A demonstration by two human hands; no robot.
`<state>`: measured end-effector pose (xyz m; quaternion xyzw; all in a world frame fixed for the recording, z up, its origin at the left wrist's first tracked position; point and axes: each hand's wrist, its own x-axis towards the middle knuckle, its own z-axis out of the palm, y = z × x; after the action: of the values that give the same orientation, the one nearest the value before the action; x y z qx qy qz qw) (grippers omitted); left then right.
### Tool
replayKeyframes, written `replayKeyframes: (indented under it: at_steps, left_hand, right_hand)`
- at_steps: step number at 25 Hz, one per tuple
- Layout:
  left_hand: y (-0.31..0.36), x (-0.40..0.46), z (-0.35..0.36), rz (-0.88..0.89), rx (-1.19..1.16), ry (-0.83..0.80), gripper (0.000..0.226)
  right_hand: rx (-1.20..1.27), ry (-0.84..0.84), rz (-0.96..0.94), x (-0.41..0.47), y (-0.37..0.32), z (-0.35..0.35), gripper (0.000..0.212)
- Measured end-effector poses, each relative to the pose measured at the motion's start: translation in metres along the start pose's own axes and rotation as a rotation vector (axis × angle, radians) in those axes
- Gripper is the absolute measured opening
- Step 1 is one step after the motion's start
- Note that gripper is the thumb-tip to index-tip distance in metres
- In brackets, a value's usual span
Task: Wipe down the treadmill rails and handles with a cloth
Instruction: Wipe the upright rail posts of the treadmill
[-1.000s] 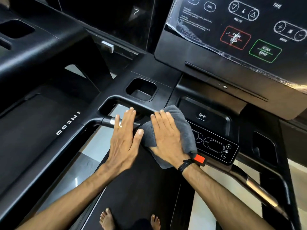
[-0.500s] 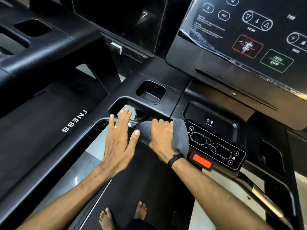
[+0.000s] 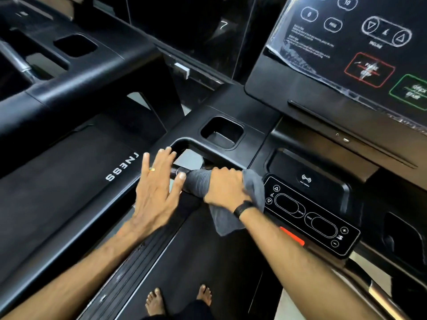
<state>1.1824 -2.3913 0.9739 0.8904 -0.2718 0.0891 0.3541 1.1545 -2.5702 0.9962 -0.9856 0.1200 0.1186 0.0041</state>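
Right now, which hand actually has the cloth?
The right hand: its fingers curl round the grey cloth on the handle bar. The left hand lies flat beside it, fingers straight, holding nothing.

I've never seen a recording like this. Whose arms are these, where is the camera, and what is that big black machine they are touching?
The camera sits on a person's head and looks down, so you see their own arms and bare feet. The black machine is a treadmill; its console with printed buttons is at upper right, and a smaller control panel lies below it. The right hand grips a grey cloth wrapped round the front handle bar. The left hand, fingers straight and wearing a ring, rests flat beside the cloth. It holds nothing.
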Motion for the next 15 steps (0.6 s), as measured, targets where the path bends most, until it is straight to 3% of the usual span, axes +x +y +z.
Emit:
replayKeyframes:
  at_steps: [2,3,4,6,8,10,13,14,15]
  left_hand:
    - [-0.024,0.003,-0.015,-0.013,0.170,-0.049,0.073]
    - [-0.035,0.004,-0.024,-0.016,0.278,-0.100,0.081]
    - [-0.045,0.003,-0.032,-0.018,0.390,-0.168,0.092]
    - [-0.064,-0.001,-0.046,-0.050,0.571,-0.268,0.114]
    - [-0.075,-0.007,-0.057,-0.095,0.678,-0.291,0.126]
    - [-0.078,-0.010,-0.061,-0.120,0.737,-0.276,0.133]
    - [-0.083,-0.013,-0.064,-0.186,0.752,-0.292,0.147]
    - [-0.085,-0.014,-0.066,-0.209,0.755,-0.298,0.150]
    - [-0.087,-0.016,-0.069,-0.234,0.759,-0.307,0.152]
  right_hand:
    - [0.265,-0.311,0.010,0.015,0.006,-0.023,0.048]
    - [0.311,-0.355,0.030,0.020,0.003,-0.025,0.049]
    - [0.272,-0.295,0.040,0.020,-0.005,-0.021,0.047]
    - [0.006,0.055,-0.009,0.016,-0.028,0.004,0.040]
    - [-0.141,0.257,-0.059,0.012,-0.054,0.021,0.041]
    - [-0.058,0.140,-0.067,0.032,-0.065,0.006,0.038]
    - [0.322,-0.297,0.007,0.070,-0.072,-0.014,0.051]
    - [0.375,-0.360,0.033,0.076,-0.076,-0.016,0.059]
    - [0.359,-0.321,0.035,0.077,-0.082,-0.015,0.057]
